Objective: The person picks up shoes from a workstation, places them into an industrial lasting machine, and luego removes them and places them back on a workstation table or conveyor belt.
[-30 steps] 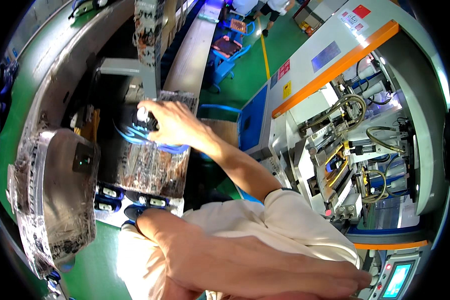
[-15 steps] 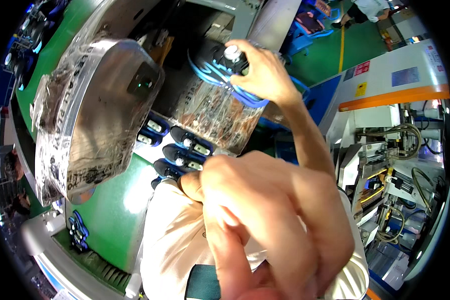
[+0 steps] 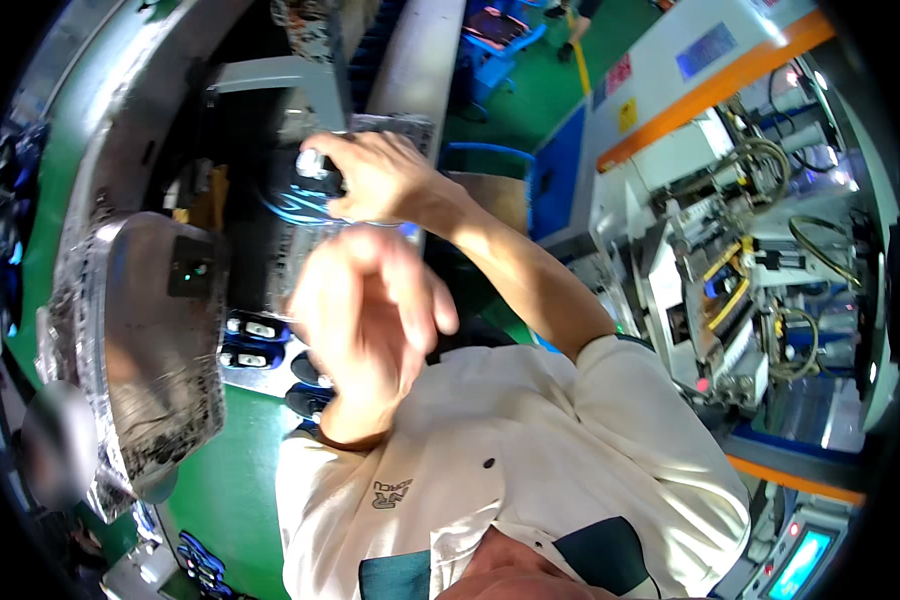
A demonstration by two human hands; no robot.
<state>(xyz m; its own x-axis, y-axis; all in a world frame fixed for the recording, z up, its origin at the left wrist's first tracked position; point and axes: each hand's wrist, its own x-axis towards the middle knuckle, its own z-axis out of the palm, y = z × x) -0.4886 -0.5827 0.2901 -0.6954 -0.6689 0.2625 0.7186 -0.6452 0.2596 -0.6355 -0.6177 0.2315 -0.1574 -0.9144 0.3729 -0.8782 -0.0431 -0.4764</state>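
Note:
My right hand [image 3: 385, 180] reaches forward and grips a dark shoe [image 3: 305, 200] with light blue stripes. Its thumb and fingers close round the end where a silvery round knob stands out. The shoe rests over a plastic-wrapped surface or is held just above it; I cannot tell which. My left hand [image 3: 365, 310], smeared by motion, is raised nearer to me, below the shoe in the picture. Its fingers look bent, but whether they hold anything does not show. More dark shoes [image 3: 255, 340] with pale inserts stand beside the left forearm, partly hidden.
At left, a metal machine housing [image 3: 160, 320] is wrapped in clear plastic. A machine with hoses and an orange bar [image 3: 720, 90] stands at right, above a lit screen [image 3: 802, 565]. A blue chair [image 3: 500, 45] and a person's leg [image 3: 577, 30] are farther off.
The whole view has shifted, bringing more of my shirt into sight. My left hand has moved away from the camera, closer to the shoe. My right hand keeps its grip.

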